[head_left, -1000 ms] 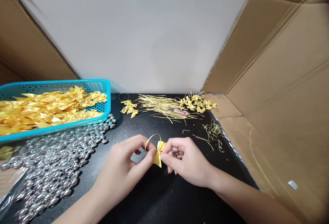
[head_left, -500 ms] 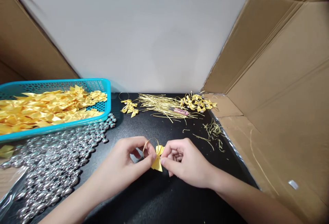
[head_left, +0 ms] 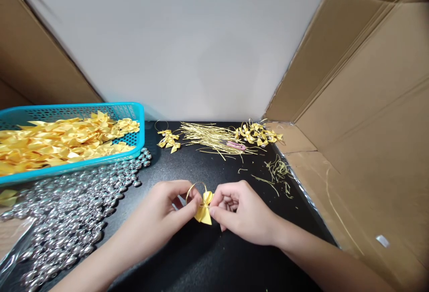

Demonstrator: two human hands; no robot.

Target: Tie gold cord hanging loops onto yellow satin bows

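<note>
Between my hands, just above the black tabletop, is a yellow ribbon bow (head_left: pixel 203 214). A gold cord loop (head_left: pixel 196 185) rises from its left side. My left hand (head_left: pixel 174 207) is closed, its thumb and index finger pinching the cord where it meets the bow. From the other side, my right hand (head_left: pixel 236 207) pinches the bow's right edge near the knot between thumb and index finger, with the other fingers curled in. Whether a bead sits on the bow is hidden from me.
A turquoise basket (head_left: pixel 142 127) of yellow bows stands at left, with many silver beads (head_left: pixel 80 207) spread before it. Along the back lie gold cords (head_left: pixel 208 135), a pink snipper (head_left: pixel 236 145) and finished-looking bow clusters (head_left: pixel 256 133). Cord scraps (head_left: pixel 279 169) lie right. Cardboard walls flank the table.
My left thumb and index finger have shifted slightly left, showing more of the bow. The cord loop sits a little lower. My right hand stays nearly still.
</note>
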